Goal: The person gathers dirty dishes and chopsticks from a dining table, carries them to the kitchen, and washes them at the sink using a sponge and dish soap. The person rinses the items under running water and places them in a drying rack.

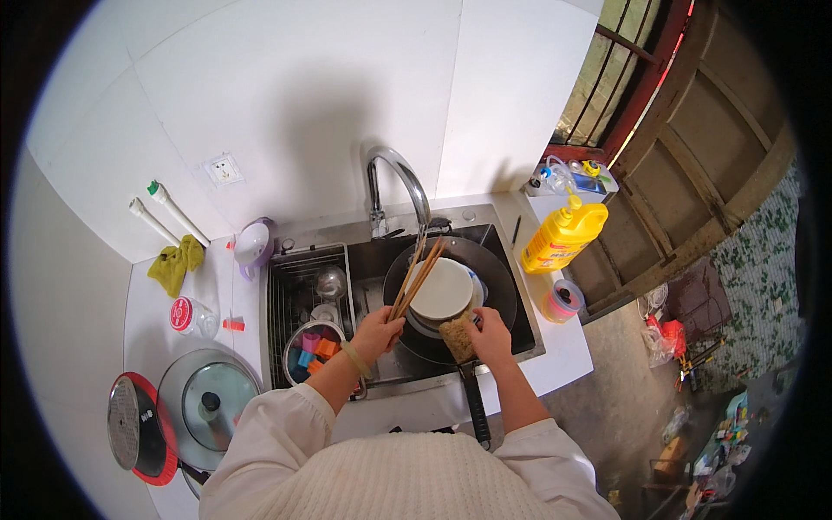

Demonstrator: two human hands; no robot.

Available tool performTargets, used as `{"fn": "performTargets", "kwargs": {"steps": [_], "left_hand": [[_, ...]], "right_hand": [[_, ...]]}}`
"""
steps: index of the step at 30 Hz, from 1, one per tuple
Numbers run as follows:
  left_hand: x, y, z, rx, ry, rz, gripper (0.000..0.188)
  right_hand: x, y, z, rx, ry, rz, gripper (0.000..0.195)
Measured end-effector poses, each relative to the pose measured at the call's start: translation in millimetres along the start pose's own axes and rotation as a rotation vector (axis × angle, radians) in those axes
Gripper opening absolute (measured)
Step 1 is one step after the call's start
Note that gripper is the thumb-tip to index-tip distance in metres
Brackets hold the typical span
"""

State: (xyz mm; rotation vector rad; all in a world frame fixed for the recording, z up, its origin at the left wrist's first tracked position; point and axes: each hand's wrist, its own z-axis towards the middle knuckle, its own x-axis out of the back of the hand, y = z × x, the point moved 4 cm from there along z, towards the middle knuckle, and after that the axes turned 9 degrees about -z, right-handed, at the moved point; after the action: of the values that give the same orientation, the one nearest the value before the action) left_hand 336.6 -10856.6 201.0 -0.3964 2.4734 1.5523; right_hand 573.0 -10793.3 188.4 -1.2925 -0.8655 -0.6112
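Note:
My left hand grips a bundle of wooden chopsticks near their lower ends, their tips slanting up to the right below the faucet. In my right hand is a brown sponge or scouring pad, held above the near rim of a black wok. The wok sits in the sink, its handle reaching over the front edge. Inside it, a white plate or bowl lies on other dishes, partly covered by the chopsticks. The chrome faucet arches over the wok.
Left in the sink, a wire drain basket holds a metal bowl and a container of colourful pieces. Glass lids and a lidded jar occupy the left counter. A yellow detergent bottle and a plastic cup stand right.

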Motion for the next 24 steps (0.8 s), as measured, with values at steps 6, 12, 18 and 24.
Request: {"fn": "performTargets", "kwargs": {"steps": [6,12,18,24], "left_hand": [[0.3,-6.8,1.2,0.052,0.043,-0.018,0.010],[6.0,-9.4,-4.9,0.106,0.040,-0.116,0.010],[6.3,-13.1,-0.3,0.080,0.065,-0.092,0.010],[-12.8,-4.7,-5.1,0.021,0.042,0.005,0.008]], "right_hand": [[-8.8,-21.6,-28.4,0.110,-0.117,-0.518,0.069],[-8.9,-3.6,-12.8,0.052,-0.076,-0.403,0.073],[50.0,-63.5,-0.3,0.173,0.211,-0.102,0.072],[29.7,-118.8,-3.8,0.457,0.164,-0.050,0.071]]}}
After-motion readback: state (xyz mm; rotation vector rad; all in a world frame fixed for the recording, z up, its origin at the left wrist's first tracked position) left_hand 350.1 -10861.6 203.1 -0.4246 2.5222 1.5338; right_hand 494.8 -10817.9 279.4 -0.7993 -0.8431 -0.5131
